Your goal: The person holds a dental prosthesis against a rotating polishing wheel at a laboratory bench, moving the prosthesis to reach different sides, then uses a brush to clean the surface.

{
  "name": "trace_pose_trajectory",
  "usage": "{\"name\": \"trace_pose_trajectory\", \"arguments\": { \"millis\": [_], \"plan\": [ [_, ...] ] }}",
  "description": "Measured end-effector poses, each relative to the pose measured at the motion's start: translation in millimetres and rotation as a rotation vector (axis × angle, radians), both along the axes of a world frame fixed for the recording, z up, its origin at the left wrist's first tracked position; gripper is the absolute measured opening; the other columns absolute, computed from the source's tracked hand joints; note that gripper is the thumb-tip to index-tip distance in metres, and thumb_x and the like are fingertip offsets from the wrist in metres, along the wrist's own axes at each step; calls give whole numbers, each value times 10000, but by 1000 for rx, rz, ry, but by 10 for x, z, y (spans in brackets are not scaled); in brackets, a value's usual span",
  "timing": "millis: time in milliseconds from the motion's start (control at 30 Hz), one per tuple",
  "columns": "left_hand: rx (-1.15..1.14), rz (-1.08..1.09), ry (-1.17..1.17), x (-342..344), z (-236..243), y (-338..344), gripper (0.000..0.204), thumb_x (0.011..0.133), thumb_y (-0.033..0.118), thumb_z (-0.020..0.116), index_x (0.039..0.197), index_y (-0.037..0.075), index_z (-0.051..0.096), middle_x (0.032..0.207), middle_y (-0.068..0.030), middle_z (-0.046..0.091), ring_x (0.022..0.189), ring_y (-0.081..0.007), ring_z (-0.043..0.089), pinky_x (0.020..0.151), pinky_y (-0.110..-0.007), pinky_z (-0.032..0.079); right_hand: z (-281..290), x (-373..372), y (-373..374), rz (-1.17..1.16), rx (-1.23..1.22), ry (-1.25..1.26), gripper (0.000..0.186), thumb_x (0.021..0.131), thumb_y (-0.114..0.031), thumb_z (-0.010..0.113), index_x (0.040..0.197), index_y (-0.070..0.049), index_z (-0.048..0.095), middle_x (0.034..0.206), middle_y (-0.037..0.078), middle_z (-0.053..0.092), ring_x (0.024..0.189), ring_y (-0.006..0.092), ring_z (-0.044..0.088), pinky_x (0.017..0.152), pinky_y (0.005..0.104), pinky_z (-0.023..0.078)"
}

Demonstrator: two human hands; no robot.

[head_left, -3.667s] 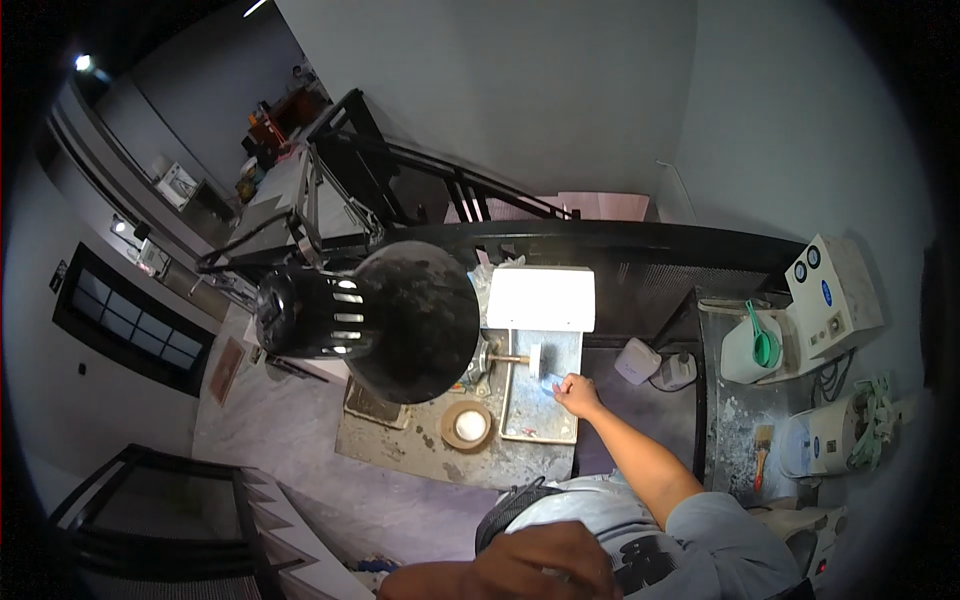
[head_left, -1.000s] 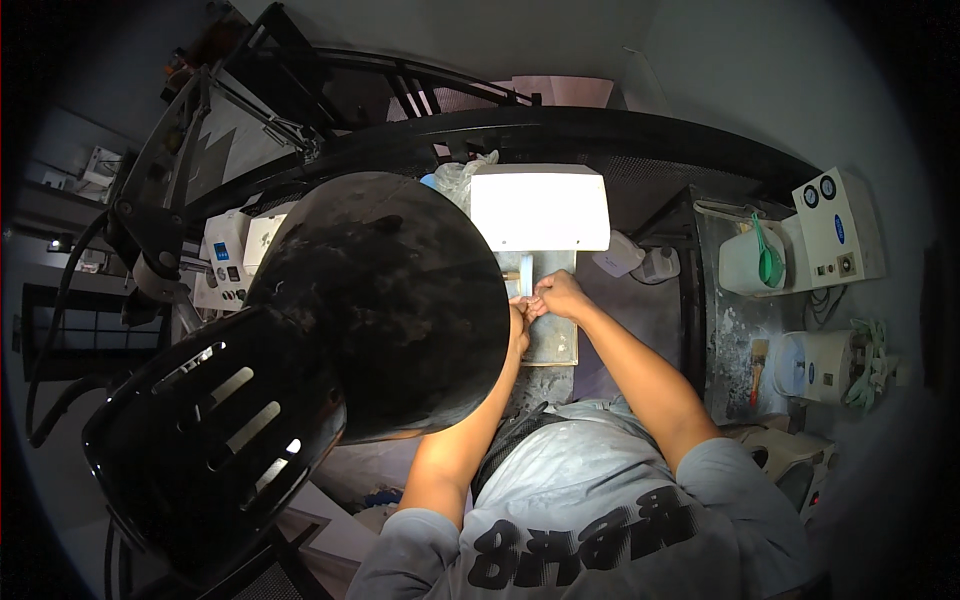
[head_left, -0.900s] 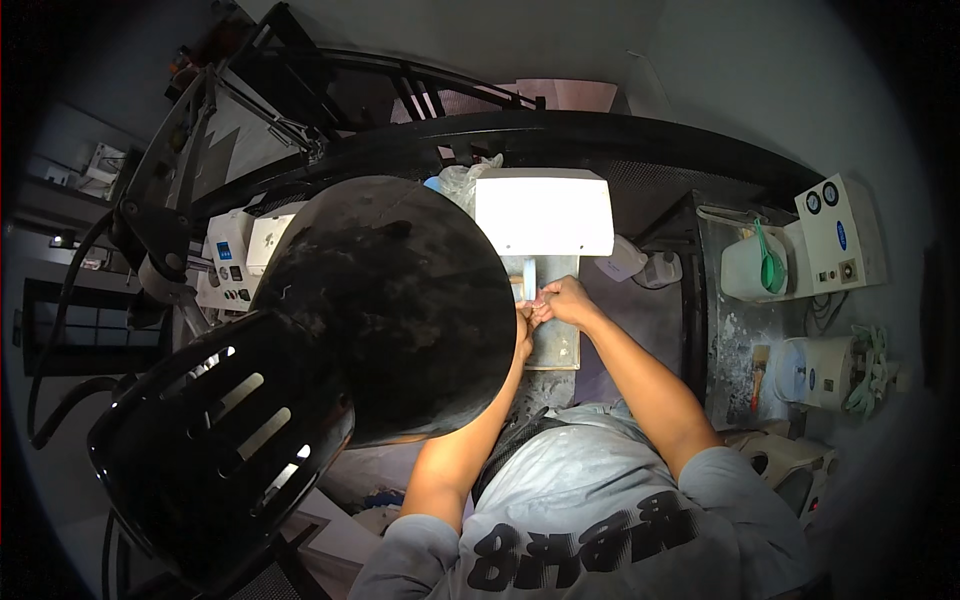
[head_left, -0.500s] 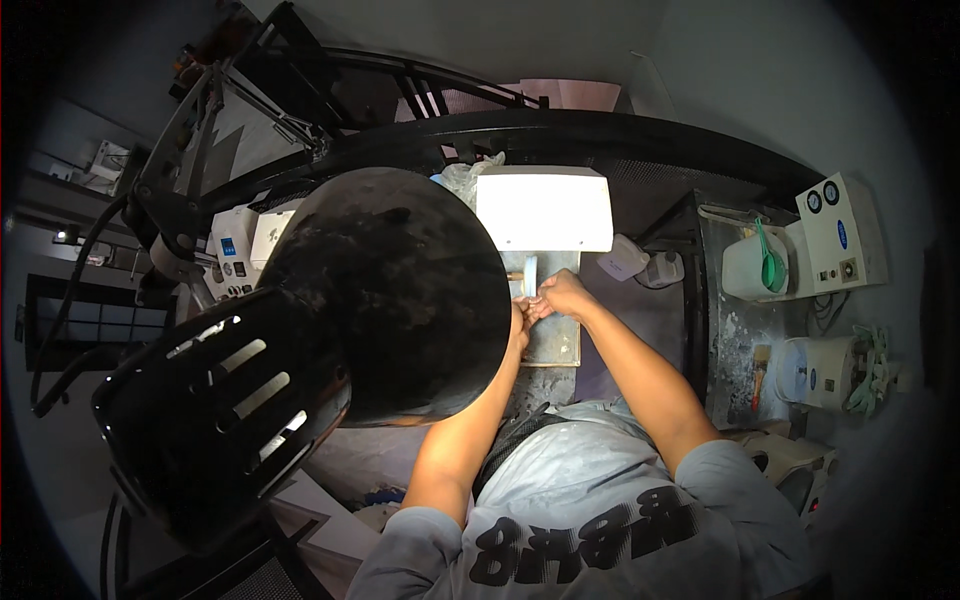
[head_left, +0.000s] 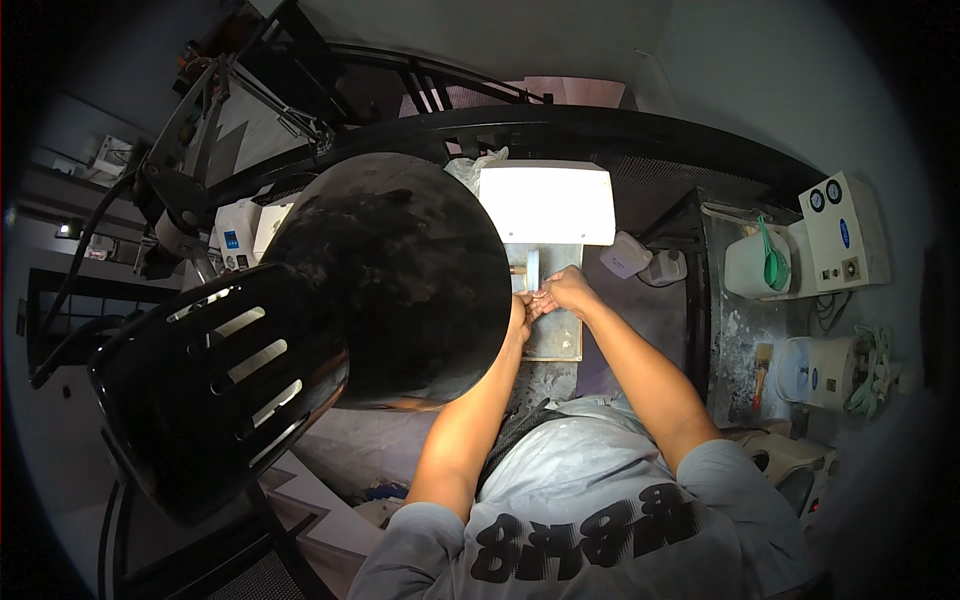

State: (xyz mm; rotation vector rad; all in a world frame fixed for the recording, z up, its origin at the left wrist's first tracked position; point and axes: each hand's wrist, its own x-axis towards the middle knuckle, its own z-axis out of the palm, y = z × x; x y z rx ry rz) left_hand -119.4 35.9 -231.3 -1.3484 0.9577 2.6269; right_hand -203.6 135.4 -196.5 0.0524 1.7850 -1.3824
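My left hand (head_left: 520,312) and my right hand (head_left: 568,289) meet fingertip to fingertip just below a pale upright wheel (head_left: 532,270) on a brownish shaft (head_left: 517,270). Both hands are closed in a pinch. Whatever lies between the fingers is too small and too brightly lit to name. I cannot tell whether it touches the wheel. Part of my left hand and wrist is hidden behind the big black lamp shade (head_left: 390,280). Under the hands is a shallow greyish tray (head_left: 560,345), and behind the wheel stands a bright white box-shaped hood (head_left: 547,203).
To the right, a dusty bench (head_left: 735,345) carries a white tub (head_left: 748,268) with a green scoop (head_left: 775,265), a gauge unit (head_left: 843,230) and a brush (head_left: 762,375). Two plastic jugs (head_left: 625,255) stand beyond my right forearm. At the left is a jointed lamp arm (head_left: 170,200).
The whole view has shifted slightly, and the lamp shade now appears a little higher. Both hands keep their pinch beside the wheel, with hardly any movement.
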Motion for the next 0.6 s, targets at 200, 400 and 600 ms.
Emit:
{"name": "trace_pose_trajectory", "arguments": {
  "millis": [200,400,600],
  "plan": [
    [-13,23,10,26,38,8,164,852,-15,383,941,-91,498,851,-190,597,708,-256,623,666,-330,528,40,-7,-19,-2,12,-12,167,816,-5,527,859,155,551,723,207,613,578,239,638,514,305,560],
    [-8,-36,3,-52,-81,-40,180,864,-4,368,946,-95,499,835,-178,591,675,-230,598,652,-318,519,-120,-68,-52,-14,102,-25,147,797,-6,482,824,108,570,707,221,637,555,250,653,507,309,558],
    [-17,-35,-12,-28,-230,-128,188,866,-17,356,951,-97,504,848,-183,591,710,-236,597,681,-323,525,19,18,-120,-30,89,6,135,807,15,507,826,138,560,710,205,613,595,250,645,520,312,556]
  ]
}}
